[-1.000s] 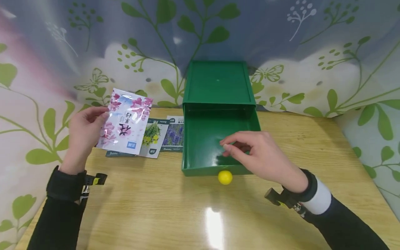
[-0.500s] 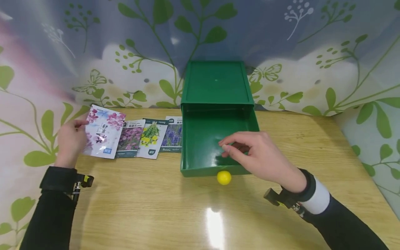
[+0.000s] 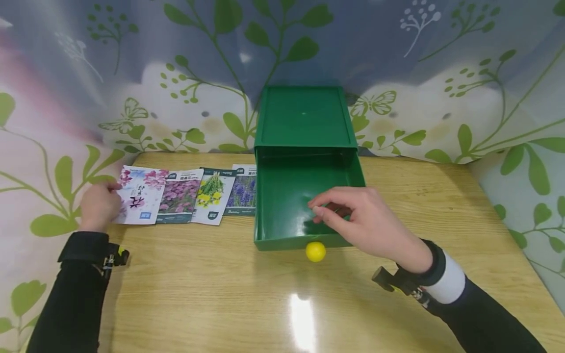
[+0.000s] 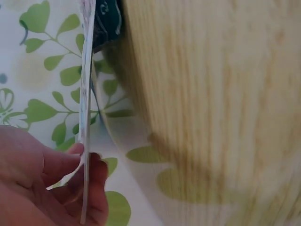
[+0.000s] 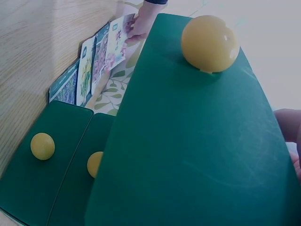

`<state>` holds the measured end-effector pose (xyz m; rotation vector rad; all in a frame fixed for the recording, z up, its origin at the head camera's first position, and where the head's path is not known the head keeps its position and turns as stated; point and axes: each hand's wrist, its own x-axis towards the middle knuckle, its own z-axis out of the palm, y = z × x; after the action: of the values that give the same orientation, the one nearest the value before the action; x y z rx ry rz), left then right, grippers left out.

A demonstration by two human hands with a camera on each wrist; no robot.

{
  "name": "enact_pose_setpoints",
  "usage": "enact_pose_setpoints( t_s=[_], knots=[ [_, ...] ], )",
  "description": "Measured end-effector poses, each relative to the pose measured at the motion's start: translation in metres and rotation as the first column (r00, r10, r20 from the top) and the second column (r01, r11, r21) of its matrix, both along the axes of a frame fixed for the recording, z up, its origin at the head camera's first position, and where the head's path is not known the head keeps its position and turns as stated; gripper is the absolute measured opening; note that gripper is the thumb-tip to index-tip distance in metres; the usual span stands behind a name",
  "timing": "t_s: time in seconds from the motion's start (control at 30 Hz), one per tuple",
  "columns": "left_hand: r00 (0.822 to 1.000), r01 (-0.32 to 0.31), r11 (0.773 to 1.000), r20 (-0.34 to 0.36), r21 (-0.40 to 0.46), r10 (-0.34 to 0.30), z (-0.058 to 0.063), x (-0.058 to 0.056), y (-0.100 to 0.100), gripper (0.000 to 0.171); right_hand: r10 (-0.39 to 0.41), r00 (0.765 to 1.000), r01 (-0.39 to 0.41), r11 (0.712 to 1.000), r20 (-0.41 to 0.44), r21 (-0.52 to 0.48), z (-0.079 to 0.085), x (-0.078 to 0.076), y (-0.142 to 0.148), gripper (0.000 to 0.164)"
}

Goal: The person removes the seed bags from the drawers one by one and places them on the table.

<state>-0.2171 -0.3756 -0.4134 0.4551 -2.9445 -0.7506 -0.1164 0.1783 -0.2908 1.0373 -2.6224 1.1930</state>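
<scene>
My left hand [image 3: 99, 205] pinches the left edge of a white packet [image 3: 147, 193] printed with pink blossoms, at the left of the table. In the left wrist view the packet [image 4: 87, 103] stands edge-on between thumb and fingers. Beside it lie overlapping packets: one with pink flowers [image 3: 180, 195], one with yellow flowers [image 3: 215, 196] and one with purple flowers [image 3: 242, 193]. Over the pulled-out green drawer [image 3: 287, 206] hangs my right hand [image 3: 366, 220], fingers loosely bent, with nothing seen between them. A yellow knob [image 3: 315, 251] sits on the drawer's front.
The drawer belongs to a green cabinet [image 3: 304, 117] standing against the patterned cloth [image 3: 198, 73]. In the right wrist view, lower drawers with yellow knobs [image 5: 43, 146] are closed below it. The wooden table [image 3: 212, 294] extends in front.
My left hand has carried the blossom packet left and down, beside the row of packets, uncovering the pink-flower packet. My right hand has stayed over the drawer.
</scene>
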Motion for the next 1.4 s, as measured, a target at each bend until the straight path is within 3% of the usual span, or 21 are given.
enact_pose_setpoints(
  t_s=[0.3, 0.53, 0.67, 0.8, 0.93, 1.0, 1.13, 1.27, 1.4],
  knots=[
    [0.995, 0.054, 0.998, 0.087, -0.042, -0.050, -0.002, 0.002, -0.005, 0.042, 0.012, 1.000, -0.012, 1.000, -0.024, 0.002, 0.000, 0.000, 0.000, 0.013],
    [0.992, 0.045, 0.997, 0.122, -0.055, -0.038, -0.004, 0.000, -0.002, 0.048, 0.019, 0.984, -0.022, 1.000, -0.176, -0.013, 0.000, 0.003, 0.000, 0.012],
    [0.995, 0.058, 0.997, 0.088, -0.059, -0.052, 0.001, -0.003, 0.008, 0.052, 0.002, 0.954, -0.014, 0.999, -0.300, -0.038, 0.001, 0.011, 0.000, 0.011],
    [0.997, 0.079, 0.996, 0.017, -0.036, -0.078, 0.016, -0.005, 0.033, 0.057, -0.013, 0.920, -0.015, 0.998, -0.391, -0.068, 0.004, 0.024, -0.002, 0.017],
    [0.979, 0.175, 0.984, -0.099, -0.027, -0.177, 0.033, -0.009, 0.069, 0.057, -0.016, 0.888, -0.033, 0.995, -0.459, -0.099, 0.005, 0.037, -0.005, 0.029],
    [0.954, 0.248, 0.968, -0.165, -0.026, -0.249, 0.042, -0.010, 0.089, 0.055, -0.014, 0.876, -0.041, 0.994, -0.483, -0.105, 0.004, 0.043, -0.005, 0.029],
    [0.867, 0.406, 0.914, -0.310, -0.013, -0.390, 0.056, -0.008, 0.130, 0.049, 0.008, 0.875, -0.057, 0.995, -0.484, -0.087, -0.001, 0.053, -0.006, 0.028],
    [0.756, 0.567, 0.823, -0.421, 0.037, -0.501, 0.069, -0.004, 0.172, 0.046, 0.025, 0.870, -0.052, 0.998, -0.493, -0.041, -0.011, 0.059, -0.005, 0.028],
    [0.622, 0.710, 0.700, -0.537, 0.078, -0.570, 0.078, -0.003, 0.210, 0.046, 0.024, 0.843, -0.015, 1.000, -0.537, 0.021, -0.022, 0.062, -0.004, 0.030]
  ],
)
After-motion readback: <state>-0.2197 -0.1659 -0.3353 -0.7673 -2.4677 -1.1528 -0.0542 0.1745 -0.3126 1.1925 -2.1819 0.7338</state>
